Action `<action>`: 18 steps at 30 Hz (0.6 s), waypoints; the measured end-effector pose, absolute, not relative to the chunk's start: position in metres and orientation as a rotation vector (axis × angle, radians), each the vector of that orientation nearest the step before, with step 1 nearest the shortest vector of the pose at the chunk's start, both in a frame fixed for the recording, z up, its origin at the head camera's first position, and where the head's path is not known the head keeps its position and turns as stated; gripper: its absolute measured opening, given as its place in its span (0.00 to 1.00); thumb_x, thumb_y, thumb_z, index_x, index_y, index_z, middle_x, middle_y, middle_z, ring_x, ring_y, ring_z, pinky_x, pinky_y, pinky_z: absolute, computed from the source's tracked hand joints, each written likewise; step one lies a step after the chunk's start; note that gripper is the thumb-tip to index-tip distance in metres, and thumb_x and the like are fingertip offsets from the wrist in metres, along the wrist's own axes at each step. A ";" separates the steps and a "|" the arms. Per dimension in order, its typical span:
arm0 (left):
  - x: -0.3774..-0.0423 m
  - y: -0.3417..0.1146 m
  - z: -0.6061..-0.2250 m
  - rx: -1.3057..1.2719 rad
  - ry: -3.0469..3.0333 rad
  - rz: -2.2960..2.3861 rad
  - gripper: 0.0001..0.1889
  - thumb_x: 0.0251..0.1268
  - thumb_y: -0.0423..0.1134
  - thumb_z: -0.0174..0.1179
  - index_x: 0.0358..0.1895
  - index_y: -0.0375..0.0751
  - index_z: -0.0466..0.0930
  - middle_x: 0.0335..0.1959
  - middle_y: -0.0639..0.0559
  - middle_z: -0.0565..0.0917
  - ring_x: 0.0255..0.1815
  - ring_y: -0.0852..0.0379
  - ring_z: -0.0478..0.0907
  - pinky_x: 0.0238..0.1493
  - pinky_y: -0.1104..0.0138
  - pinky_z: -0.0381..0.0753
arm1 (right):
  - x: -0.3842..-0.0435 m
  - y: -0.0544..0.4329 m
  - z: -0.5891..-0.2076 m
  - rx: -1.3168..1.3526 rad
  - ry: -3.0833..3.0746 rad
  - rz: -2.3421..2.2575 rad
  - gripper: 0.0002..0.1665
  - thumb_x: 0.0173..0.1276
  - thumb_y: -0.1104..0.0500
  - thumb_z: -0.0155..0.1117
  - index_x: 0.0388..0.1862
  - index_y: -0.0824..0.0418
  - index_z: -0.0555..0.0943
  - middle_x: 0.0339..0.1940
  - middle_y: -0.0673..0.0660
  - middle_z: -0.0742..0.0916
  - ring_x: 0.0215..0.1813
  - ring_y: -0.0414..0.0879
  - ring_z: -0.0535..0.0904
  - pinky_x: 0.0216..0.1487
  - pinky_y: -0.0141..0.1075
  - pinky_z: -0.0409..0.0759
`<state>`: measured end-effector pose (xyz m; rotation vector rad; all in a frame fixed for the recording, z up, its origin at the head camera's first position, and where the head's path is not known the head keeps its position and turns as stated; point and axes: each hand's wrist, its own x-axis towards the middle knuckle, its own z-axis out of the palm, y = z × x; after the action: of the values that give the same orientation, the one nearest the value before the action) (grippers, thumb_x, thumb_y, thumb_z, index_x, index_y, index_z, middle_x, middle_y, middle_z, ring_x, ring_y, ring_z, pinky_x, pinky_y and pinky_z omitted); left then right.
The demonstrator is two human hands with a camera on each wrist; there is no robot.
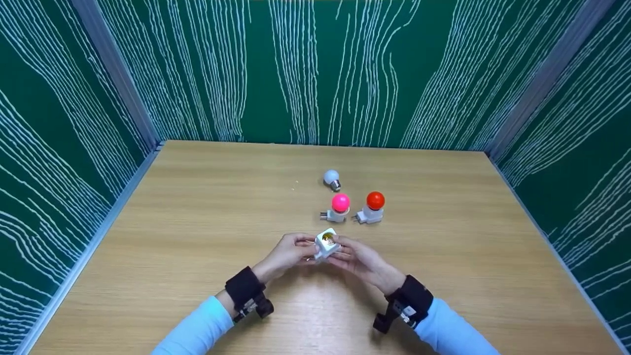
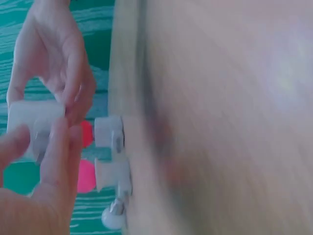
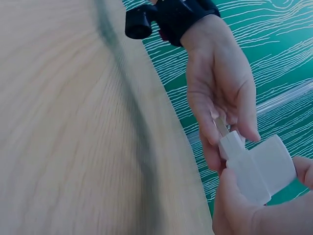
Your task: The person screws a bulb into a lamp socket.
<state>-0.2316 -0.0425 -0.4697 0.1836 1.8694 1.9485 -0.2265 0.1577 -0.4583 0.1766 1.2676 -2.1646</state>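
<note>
A white plug-in lamp socket is held between both hands above the table, its round, gold-coloured opening facing up in the head view. My left hand pinches it at the plug end; metal prongs show by those fingers in the right wrist view. On the other side, the thumb and fingers of my right hand grip the socket body. Beyond the hands, a pink bulb and a red bulb each sit in a similar white socket. A loose white bulb lies behind them.
The wooden table is bounded at the back and sides by green panels with pale wavy lines. Small pale specks lie left of the white bulb. Black camera bands circle both wrists.
</note>
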 end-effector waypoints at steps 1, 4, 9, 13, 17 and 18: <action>-0.231 -0.041 -0.470 0.166 1.853 1.974 0.21 0.59 0.28 0.56 0.55 0.23 0.68 0.42 0.39 0.81 0.35 0.59 0.80 0.44 0.65 0.85 | -0.226 0.158 -0.458 0.178 1.252 -2.174 0.33 0.65 0.58 0.58 0.64 0.70 0.59 0.43 0.59 0.82 0.48 0.48 0.80 0.63 0.41 0.75; -0.231 -0.040 -0.472 0.136 1.842 2.011 0.19 0.59 0.28 0.57 0.53 0.23 0.69 0.39 0.41 0.82 0.34 0.59 0.81 0.45 0.63 0.85 | -0.225 0.158 -0.459 0.179 1.225 -2.184 0.35 0.65 0.58 0.58 0.65 0.69 0.56 0.44 0.60 0.82 0.49 0.49 0.80 0.64 0.41 0.74; -0.231 -0.040 -0.472 0.134 1.854 2.008 0.18 0.57 0.27 0.58 0.51 0.23 0.71 0.39 0.41 0.82 0.34 0.58 0.81 0.47 0.59 0.84 | -0.225 0.159 -0.460 0.184 1.183 -2.188 0.38 0.64 0.58 0.60 0.67 0.68 0.54 0.46 0.61 0.81 0.50 0.49 0.79 0.66 0.42 0.72; -0.232 -0.041 -0.471 0.144 1.897 1.982 0.18 0.56 0.29 0.59 0.50 0.23 0.72 0.40 0.40 0.83 0.35 0.58 0.81 0.47 0.60 0.84 | -0.226 0.160 -0.461 0.180 1.164 -2.176 0.34 0.64 0.59 0.60 0.63 0.67 0.58 0.44 0.60 0.82 0.48 0.49 0.79 0.67 0.42 0.70; -0.232 -0.041 -0.469 0.157 1.928 1.916 0.18 0.58 0.30 0.59 0.51 0.24 0.73 0.41 0.39 0.82 0.34 0.58 0.81 0.47 0.60 0.84 | -0.227 0.163 -0.461 0.195 1.188 -2.156 0.32 0.64 0.58 0.60 0.62 0.67 0.59 0.43 0.59 0.81 0.47 0.48 0.80 0.64 0.42 0.74; -0.232 -0.041 -0.469 0.163 1.929 1.895 0.18 0.58 0.30 0.58 0.51 0.24 0.74 0.41 0.39 0.82 0.34 0.58 0.81 0.47 0.60 0.84 | -0.227 0.164 -0.461 0.203 1.204 -2.148 0.33 0.64 0.58 0.60 0.63 0.67 0.59 0.43 0.59 0.81 0.46 0.48 0.79 0.63 0.41 0.75</action>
<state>-0.2322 -0.0415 -0.4685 0.1629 1.9287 1.8947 -0.2272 0.1643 -0.4612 0.2031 1.2037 -2.1479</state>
